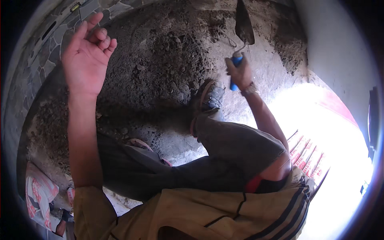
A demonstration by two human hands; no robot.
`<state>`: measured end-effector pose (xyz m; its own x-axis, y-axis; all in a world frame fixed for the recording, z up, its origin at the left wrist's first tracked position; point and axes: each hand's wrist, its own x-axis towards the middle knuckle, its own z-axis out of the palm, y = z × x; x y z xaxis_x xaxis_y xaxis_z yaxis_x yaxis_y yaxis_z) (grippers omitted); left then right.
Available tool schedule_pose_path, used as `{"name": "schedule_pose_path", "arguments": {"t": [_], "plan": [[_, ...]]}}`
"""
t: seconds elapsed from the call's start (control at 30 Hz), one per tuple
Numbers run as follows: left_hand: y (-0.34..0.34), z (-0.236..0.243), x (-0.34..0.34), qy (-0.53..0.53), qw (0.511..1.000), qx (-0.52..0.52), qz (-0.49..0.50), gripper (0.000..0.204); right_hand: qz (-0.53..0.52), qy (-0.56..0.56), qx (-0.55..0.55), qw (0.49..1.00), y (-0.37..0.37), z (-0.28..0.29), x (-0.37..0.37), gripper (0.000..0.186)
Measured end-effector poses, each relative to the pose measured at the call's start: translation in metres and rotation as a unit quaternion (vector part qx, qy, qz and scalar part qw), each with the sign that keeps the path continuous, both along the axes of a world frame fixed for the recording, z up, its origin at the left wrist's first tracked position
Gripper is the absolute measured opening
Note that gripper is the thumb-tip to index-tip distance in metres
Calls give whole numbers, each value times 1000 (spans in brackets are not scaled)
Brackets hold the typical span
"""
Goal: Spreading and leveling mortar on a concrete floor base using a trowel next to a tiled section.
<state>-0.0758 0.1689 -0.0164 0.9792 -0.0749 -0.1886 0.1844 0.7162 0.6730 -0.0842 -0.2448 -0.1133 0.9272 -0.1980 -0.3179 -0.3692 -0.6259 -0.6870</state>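
My right hand is wrapped round the blue handle of a pointed trowel, its metal blade directed away from me over the grey floor. My left hand is raised at the upper left, palm showing, with the fingers loosely curled and apart. Close to its thumb tip ends a thin dark line that runs down from a small yellow-green piece by the stone wall. Whether the thumb touches that line I cannot tell. Dark crumbly mortar or soil is spread over the floor between my two hands.
A stone-patterned wall curves along the left, and a plain pale wall stands at the right. My shoe rests on the floor by the loose material. Printed sacks lie right, a crumpled sack lower left. Bright light washes out the right.
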Motion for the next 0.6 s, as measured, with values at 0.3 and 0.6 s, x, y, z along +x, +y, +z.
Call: {"name": "schedule_pose_path", "arguments": {"t": [0.3, 0.6], "plan": [[7, -2, -8, 24, 998, 49, 20, 36, 217, -40, -171, 960, 54, -79, 4, 47], [13, 2, -6, 34, 998, 19, 47, 36, 146, 70, -174, 971, -1, -90, -28, 55]]}}
